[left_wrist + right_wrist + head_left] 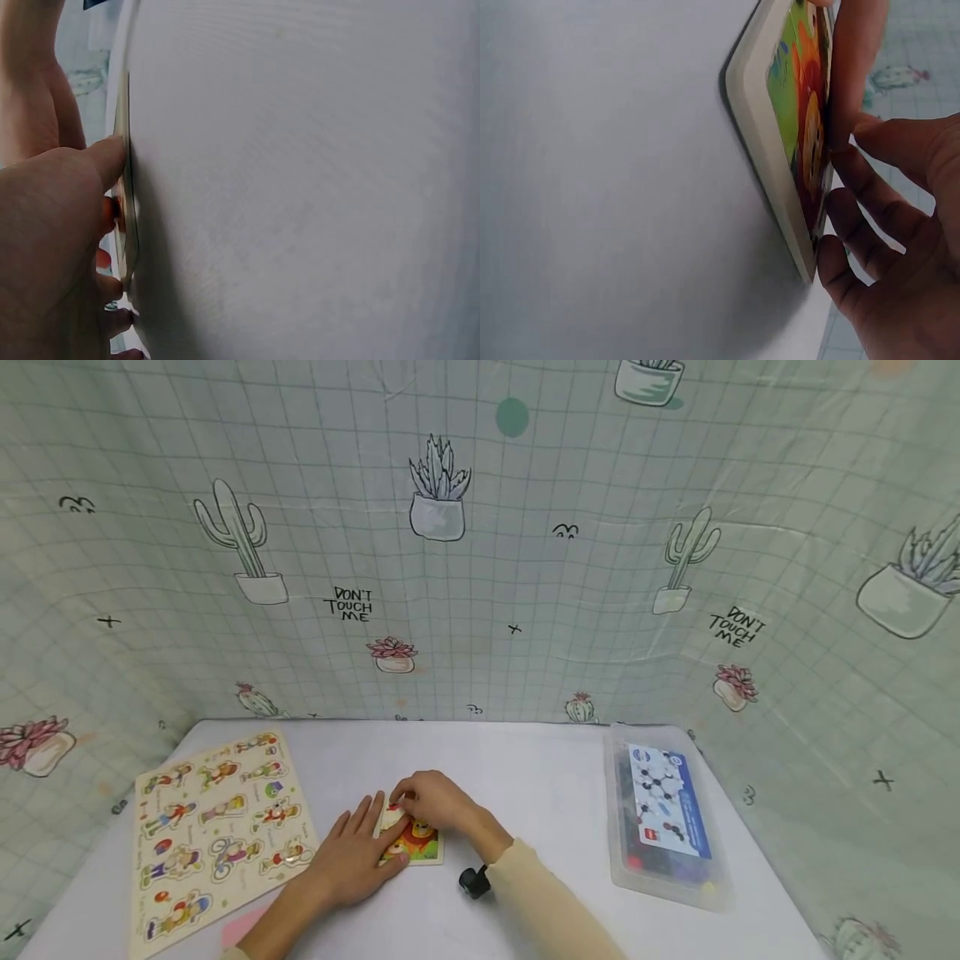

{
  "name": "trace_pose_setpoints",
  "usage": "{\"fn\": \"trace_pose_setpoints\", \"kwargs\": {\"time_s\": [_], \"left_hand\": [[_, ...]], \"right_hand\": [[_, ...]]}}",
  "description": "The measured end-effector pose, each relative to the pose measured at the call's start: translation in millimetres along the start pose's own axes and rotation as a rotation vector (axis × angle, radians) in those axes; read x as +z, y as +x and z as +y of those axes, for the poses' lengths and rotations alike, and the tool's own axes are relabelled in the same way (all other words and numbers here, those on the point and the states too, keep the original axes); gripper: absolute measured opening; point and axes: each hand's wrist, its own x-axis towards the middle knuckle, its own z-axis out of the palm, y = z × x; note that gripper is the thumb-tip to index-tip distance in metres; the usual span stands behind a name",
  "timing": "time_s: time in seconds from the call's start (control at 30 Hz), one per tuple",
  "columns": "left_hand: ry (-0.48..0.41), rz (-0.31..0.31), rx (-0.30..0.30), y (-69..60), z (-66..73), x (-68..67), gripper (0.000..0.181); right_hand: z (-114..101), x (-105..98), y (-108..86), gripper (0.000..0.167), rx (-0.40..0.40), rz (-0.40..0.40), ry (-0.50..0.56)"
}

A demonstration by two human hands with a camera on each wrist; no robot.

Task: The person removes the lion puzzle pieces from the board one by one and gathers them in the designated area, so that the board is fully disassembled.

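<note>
A small picture puzzle board (428, 855) with a pale border and a lion on it lies flat on the white table. My left hand (352, 864) rests on its left side, the fingers mostly straight and one reaching across the picture. In the left wrist view, the left thumb (111, 159) touches the board's near edge (129, 251). At the board's upper part, my right hand (435, 799) has bent fingers, their tips touching it near a red spot. The right wrist view shows the right thumb (900, 146) beside a left finger (855, 67); whether it pinches a piece is hidden.
A large wooden board (202, 835) with several figure pieces lies at the left. Part of a pink item (238, 930) shows near the left forearm. A clear plastic case (667, 818) with a blue label stands at the right. Behind the table hangs a patterned cloth (480, 577).
</note>
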Motion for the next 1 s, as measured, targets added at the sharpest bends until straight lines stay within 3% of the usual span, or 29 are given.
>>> {"fn": "trace_pose_setpoints", "kwargs": {"time_s": [0.17, 0.7, 1.0], "left_hand": [[0.02, -0.008, -0.004, 1.0, 0.6, 3.0, 0.062], [0.011, -0.048, -0.033, 1.1, -2.0, -1.0, 0.062], [0.002, -0.048, -0.028, 2.4, -5.6, -1.1, 0.061]], "right_hand": [[-1.3, 4.7, 3.7, 0.022, 0.014, -0.006, -0.045], [-5.9, 6.5, 6.2, 0.029, 0.062, -0.03, 0.001], [-7.9, 5.6, 11.1, 0.033, 0.054, -0.06, -0.071]]}}
